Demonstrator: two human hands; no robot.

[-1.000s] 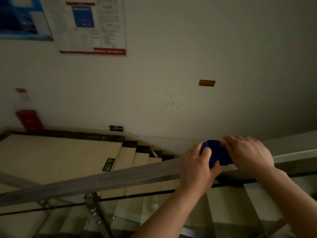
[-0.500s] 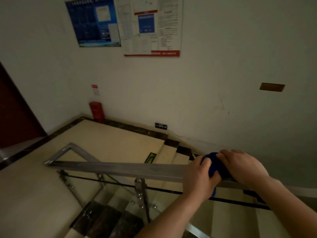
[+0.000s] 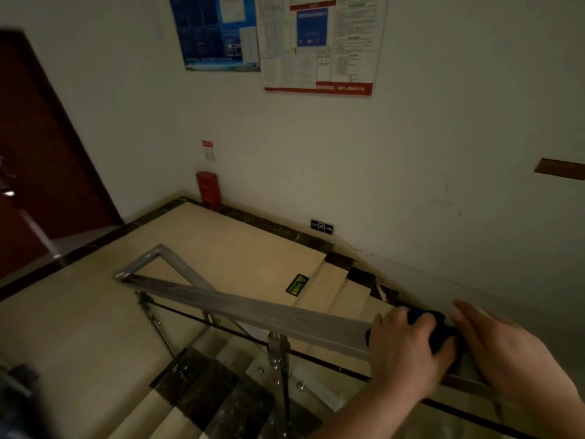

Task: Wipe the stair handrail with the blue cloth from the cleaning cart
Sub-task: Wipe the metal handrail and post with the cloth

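Note:
A flat steel handrail (image 3: 253, 307) runs from a bend at the landing on the left down to the lower right. A dark blue cloth (image 3: 435, 327) is bunched on top of the rail at the lower right, mostly covered by my hands. My left hand (image 3: 402, 353) wraps over the rail and grips the cloth from the left. My right hand (image 3: 503, 350) presses flat on the cloth and rail from the right.
Glass panels with a metal post (image 3: 278, 346) hang under the rail. Beige steps (image 3: 329, 289) descend behind it to a landing. A dark red door (image 3: 38, 147) stands at left, a red box (image 3: 207, 186) in the corner, posters (image 3: 316, 42) on the wall.
The view has swung left and down, so the landing, door and rail bend now show. Both hands stay on the cloth, now lower right in the frame.

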